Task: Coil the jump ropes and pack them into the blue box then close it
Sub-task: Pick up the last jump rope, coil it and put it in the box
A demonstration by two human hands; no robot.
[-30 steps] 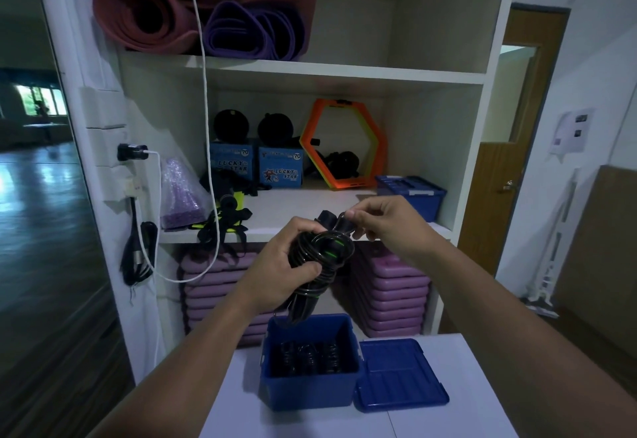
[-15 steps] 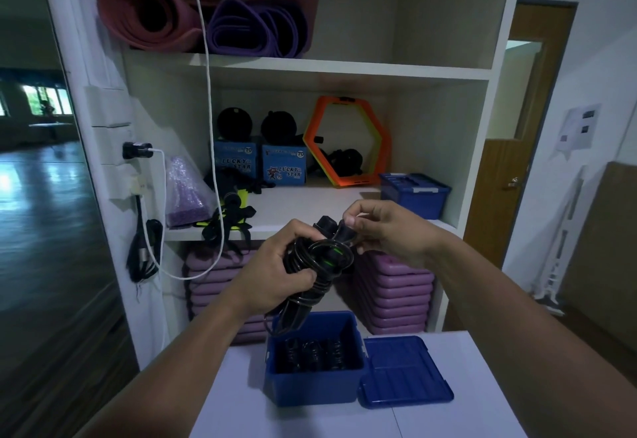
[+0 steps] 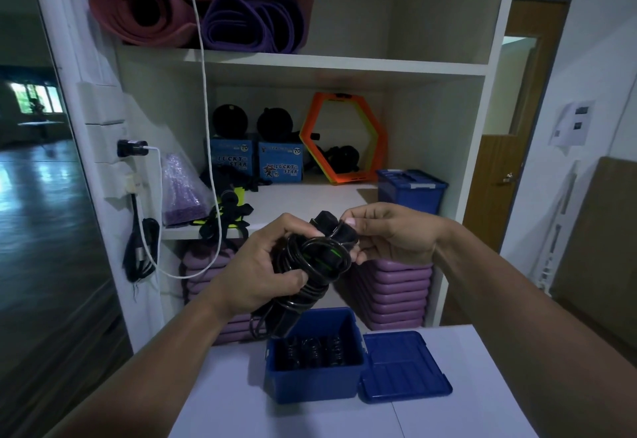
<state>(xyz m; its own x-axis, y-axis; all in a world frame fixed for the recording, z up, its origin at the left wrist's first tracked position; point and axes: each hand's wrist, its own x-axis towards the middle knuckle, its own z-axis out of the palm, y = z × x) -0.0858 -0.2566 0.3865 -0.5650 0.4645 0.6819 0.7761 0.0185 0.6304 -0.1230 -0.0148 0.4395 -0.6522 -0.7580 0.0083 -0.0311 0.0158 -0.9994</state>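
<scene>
A black jump rope point(image 3: 315, 260) with green marks on its handle is bunched into a coil in front of me. My left hand point(image 3: 262, 265) grips the coil from the left. My right hand point(image 3: 389, 234) pinches the rope's upper end and handle with the fingertips. Loose loops hang down from the coil towards the open blue box point(image 3: 312, 380), which stands on the white table point(image 3: 448, 417). Inside the box lie dark coiled ropes point(image 3: 312, 351). The box's blue lid point(image 3: 403, 367) lies flat on the table, right beside the box.
Behind the table stands a white shelf unit point(image 3: 310, 61) with rolled mats, an orange hexagon frame point(image 3: 341, 137), blue cartons, a second blue bin point(image 3: 410, 189) and more black ropes point(image 3: 224, 217). Purple pads point(image 3: 389, 292) are stacked below. A white cable point(image 3: 203, 92) hangs at left. A wooden door point(image 3: 496, 196) is at right.
The hands and rope have stayed nearly in place above the box. My right fingers have shifted slightly on the rope's upper end.
</scene>
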